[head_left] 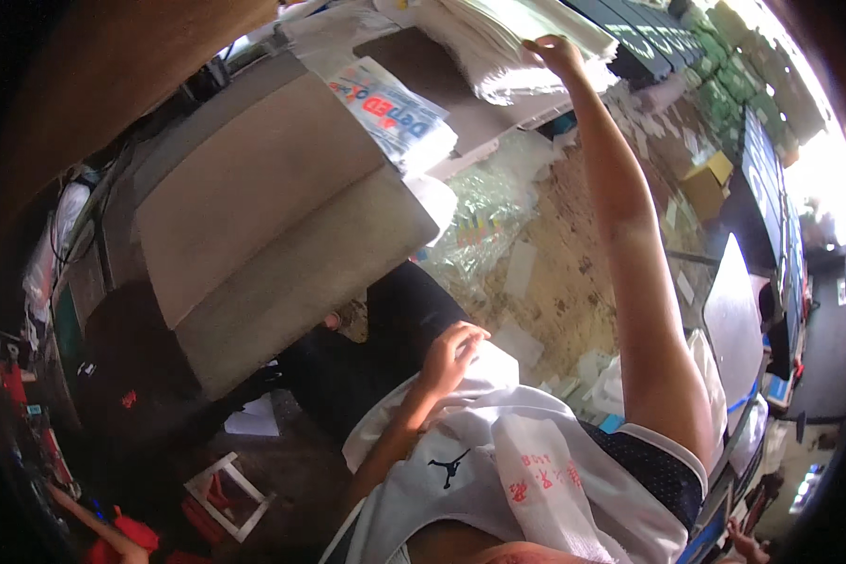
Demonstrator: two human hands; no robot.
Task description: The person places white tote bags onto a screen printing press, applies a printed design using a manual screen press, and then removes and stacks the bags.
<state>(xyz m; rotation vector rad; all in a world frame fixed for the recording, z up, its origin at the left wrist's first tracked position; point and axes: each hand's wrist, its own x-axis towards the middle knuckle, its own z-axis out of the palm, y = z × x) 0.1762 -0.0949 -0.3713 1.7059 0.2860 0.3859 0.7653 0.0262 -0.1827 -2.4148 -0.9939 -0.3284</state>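
Observation:
My right hand (555,52) reaches far up and forward, its fingers curled over the edge of a thick stack of white sheets (498,47) on a brown shelf board (461,103). My left hand (453,352) rests on my lap, fingers loosely bent against a white piece (503,362) at the hem of my white shirt (461,442), above black trousers (395,329). Whether it grips that piece is unclear. A white cloth with red print (545,489) lies across my chest.
A plastic pack with red and blue print (390,113) lies on a beige stepped surface (254,216) to the left. Clear plastic bags (484,216) and paper scraps litter the floor. A cardboard box (710,179), green packs (724,85) and a white stool frame (226,484) stand around.

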